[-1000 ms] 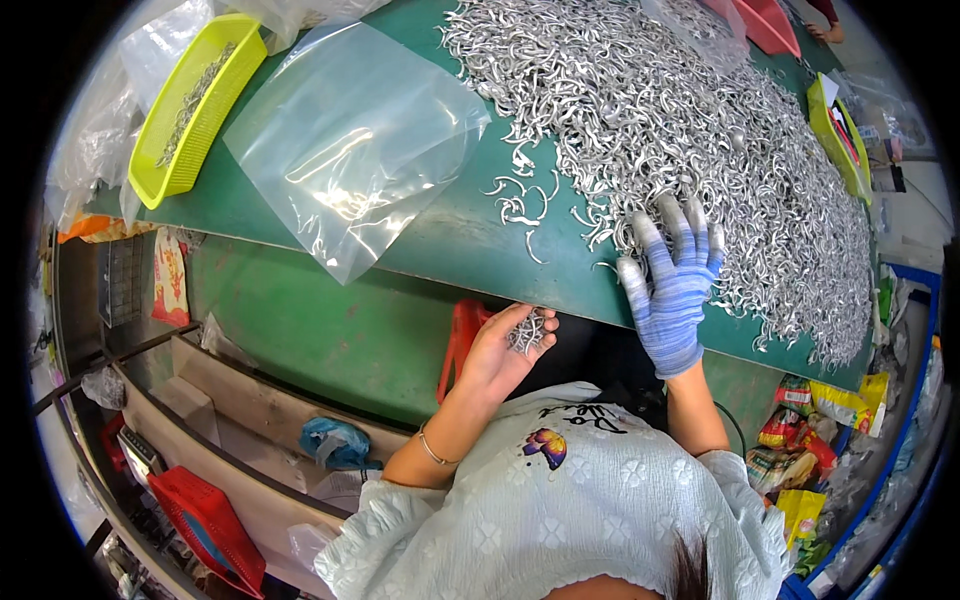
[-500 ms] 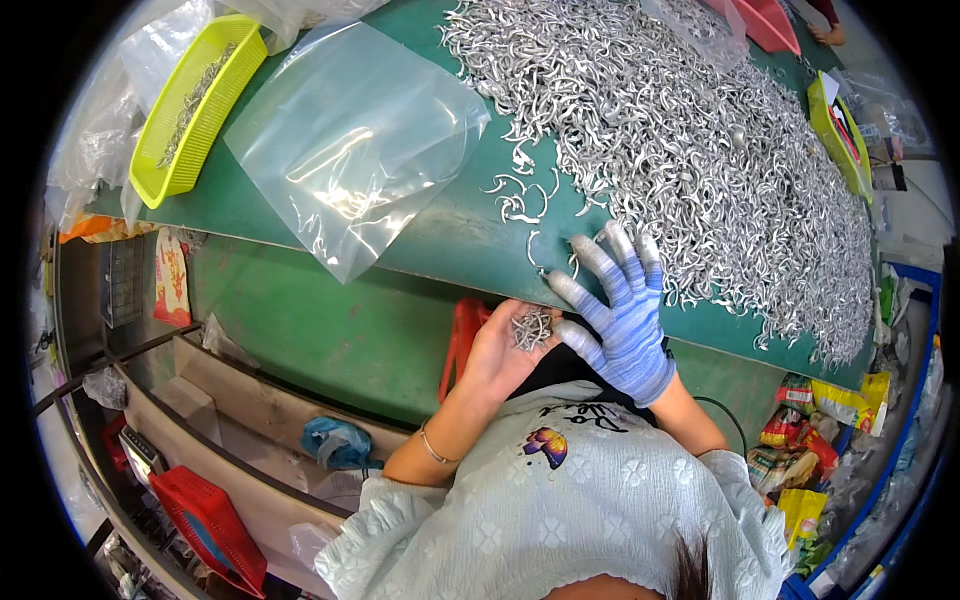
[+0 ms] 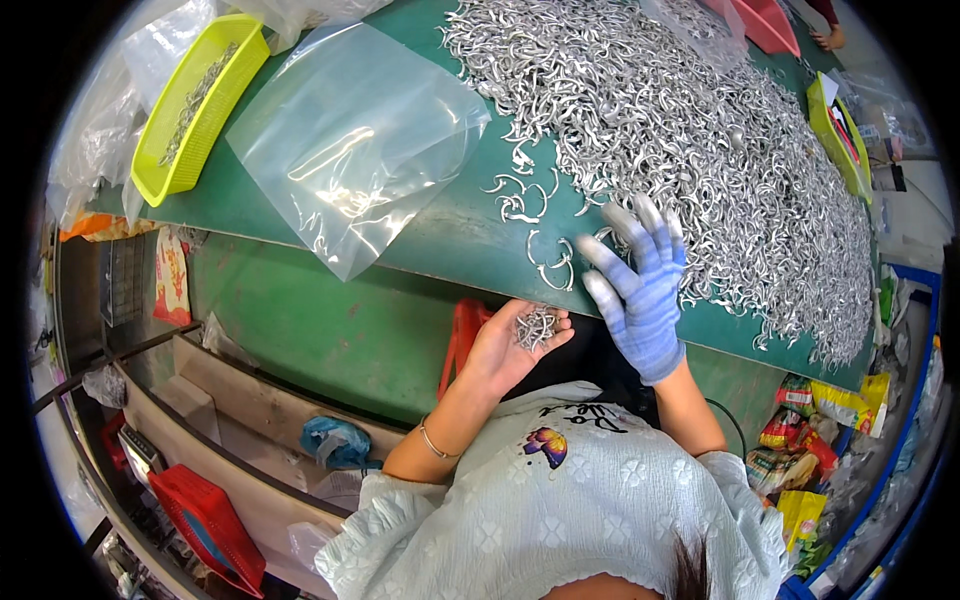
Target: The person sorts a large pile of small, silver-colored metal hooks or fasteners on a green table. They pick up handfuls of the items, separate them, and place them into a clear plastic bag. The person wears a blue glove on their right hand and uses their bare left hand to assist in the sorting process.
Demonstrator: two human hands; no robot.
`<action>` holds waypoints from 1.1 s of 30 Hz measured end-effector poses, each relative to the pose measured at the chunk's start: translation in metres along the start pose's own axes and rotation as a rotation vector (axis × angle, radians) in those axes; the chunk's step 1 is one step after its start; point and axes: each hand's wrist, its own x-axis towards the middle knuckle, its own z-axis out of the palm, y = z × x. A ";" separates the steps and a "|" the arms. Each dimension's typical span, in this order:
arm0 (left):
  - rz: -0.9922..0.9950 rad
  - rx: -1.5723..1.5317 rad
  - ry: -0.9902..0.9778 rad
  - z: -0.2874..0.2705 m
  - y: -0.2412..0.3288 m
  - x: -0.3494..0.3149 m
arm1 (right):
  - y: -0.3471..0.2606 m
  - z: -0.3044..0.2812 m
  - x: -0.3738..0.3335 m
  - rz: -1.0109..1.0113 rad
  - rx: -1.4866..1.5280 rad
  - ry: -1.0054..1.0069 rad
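A bunch of small curved silvery metal pieces (image 3: pixel 536 328) lies in the palm of my bare left hand (image 3: pixel 500 350), cupped palm up just below the table's front edge. My right hand (image 3: pixel 642 290), in a blue-and-white glove, hovers over that edge with its fingers spread. I see nothing held in it. Its fingertips reach the lower border of a big pile of the same metal pieces (image 3: pixel 680 150); whether they touch it I cannot tell. A few loose curved pieces (image 3: pixel 550 262) rest on the green table (image 3: pixel 440 245), left of the glove.
A clear plastic bag (image 3: pixel 360 140) lies flat on the table's left part. Beyond it stands a yellow-green basket (image 3: pixel 165 170) holding some pieces. Another yellow-green basket (image 3: pixel 850 160) and a pink tub (image 3: pixel 768 25) are at the far right. Another person's hand (image 3: pixel 828 38) shows at the top right corner.
My right hand has moved right and up, away from my left palm. More loose pieces now show near the table edge. My left fingers have curled slightly around the bunch.
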 end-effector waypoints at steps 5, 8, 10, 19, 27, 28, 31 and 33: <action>-0.007 -0.020 0.013 0.002 -0.001 0.000 | 0.001 0.009 0.018 -0.027 0.018 -0.002; -0.009 -0.010 0.016 0.002 -0.001 0.000 | 0.005 0.008 0.022 0.011 -0.034 0.052; -0.006 0.003 0.018 0.002 -0.001 0.000 | 0.010 0.009 0.024 0.049 -0.080 0.093; -0.010 0.020 0.027 0.001 -0.003 0.001 | -0.009 0.007 0.010 0.035 0.033 -0.008; -0.009 0.016 0.013 -0.001 -0.003 0.000 | -0.012 0.003 0.019 0.082 -0.029 0.032; -0.008 0.016 0.016 -0.001 -0.003 0.000 | -0.012 0.003 0.019 0.090 -0.033 0.052; 0.002 0.016 0.031 -0.003 -0.003 0.000 | -0.014 -0.002 0.021 0.036 0.025 0.029; 0.004 0.019 0.031 -0.003 -0.004 0.001 | -0.015 0.004 0.021 0.010 0.031 0.001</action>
